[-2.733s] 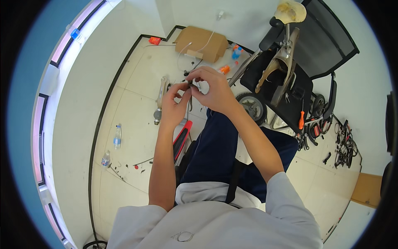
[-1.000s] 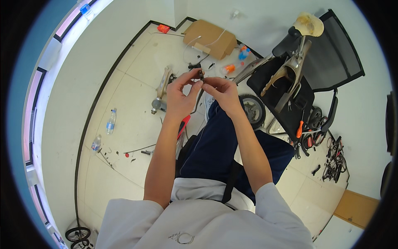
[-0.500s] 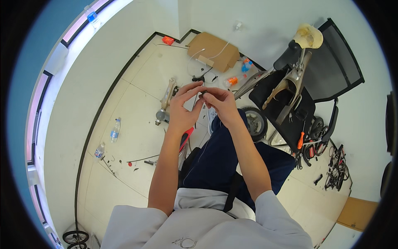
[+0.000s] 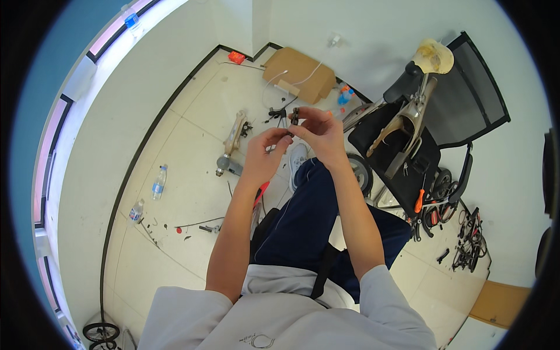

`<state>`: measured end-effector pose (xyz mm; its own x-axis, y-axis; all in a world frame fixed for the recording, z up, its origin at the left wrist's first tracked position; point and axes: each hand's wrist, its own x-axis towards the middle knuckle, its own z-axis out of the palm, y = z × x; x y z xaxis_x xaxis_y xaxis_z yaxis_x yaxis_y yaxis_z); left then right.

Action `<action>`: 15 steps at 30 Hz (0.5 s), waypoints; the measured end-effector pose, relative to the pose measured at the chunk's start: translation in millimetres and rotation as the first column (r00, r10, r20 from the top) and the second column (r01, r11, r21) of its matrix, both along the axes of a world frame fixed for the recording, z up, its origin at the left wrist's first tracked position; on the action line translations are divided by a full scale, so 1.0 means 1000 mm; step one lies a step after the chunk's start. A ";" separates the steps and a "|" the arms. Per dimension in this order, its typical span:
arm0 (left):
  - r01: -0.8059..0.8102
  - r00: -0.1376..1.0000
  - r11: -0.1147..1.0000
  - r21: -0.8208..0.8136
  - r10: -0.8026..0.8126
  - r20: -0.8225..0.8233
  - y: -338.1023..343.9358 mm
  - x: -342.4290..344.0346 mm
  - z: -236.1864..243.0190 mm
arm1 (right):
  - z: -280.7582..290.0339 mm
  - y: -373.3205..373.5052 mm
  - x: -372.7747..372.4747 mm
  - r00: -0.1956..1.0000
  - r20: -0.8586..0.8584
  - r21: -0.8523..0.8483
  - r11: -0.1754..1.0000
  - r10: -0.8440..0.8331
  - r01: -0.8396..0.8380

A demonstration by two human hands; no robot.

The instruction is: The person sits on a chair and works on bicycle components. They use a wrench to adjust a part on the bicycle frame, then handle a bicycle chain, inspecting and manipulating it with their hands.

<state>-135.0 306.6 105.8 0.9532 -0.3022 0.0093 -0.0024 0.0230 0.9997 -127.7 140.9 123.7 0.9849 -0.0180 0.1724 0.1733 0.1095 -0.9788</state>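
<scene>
In front of me, above my knees, my right hand [image 4: 321,137] pinches a small dark metal part [image 4: 295,116] between thumb and fingertips, holding it roughly upright. Just lower and to the left, my left hand [image 4: 268,154] has its fingertips closed at the lower end of that part, close to my right thumb; its exact shape is too small to make out. Behind my hands, a black bike component with a cable [image 4: 276,115] lies on the floor, and a bare metal bike fork-like piece [image 4: 233,137] lies to their left.
A black mesh chair [image 4: 466,87] holds a metal frame [image 4: 417,111] and an orange screwdriver [image 4: 419,201]. Flattened cardboard [image 4: 297,67], plastic bottles [image 4: 159,181], a wheel [image 4: 359,169], scattered small parts and a tangle of bike parts [image 4: 469,239] lie around me on the tiled floor [image 4: 175,140].
Over the last half second my right hand has lifted a little and shifted right, turning the part more upright. My left hand has moved slightly right and its fingertips sit lower.
</scene>
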 end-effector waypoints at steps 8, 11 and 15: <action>-0.020 0.994 0.970 -0.244 -0.007 -0.111 0.008 0.006 -0.008 | 0.006 0.006 -0.001 0.995 0.092 -0.419 0.905 -0.034 0.069; -0.018 0.992 0.987 -0.158 -0.002 -0.128 0.007 0.006 -0.001 | 0.007 0.005 -0.001 0.999 0.051 -0.388 0.921 0.008 0.013; -0.098 0.987 0.985 -0.142 0.077 -0.144 0.011 0.005 -0.003 | 0.003 0.009 0.002 0.995 0.065 -0.305 0.951 0.075 -0.051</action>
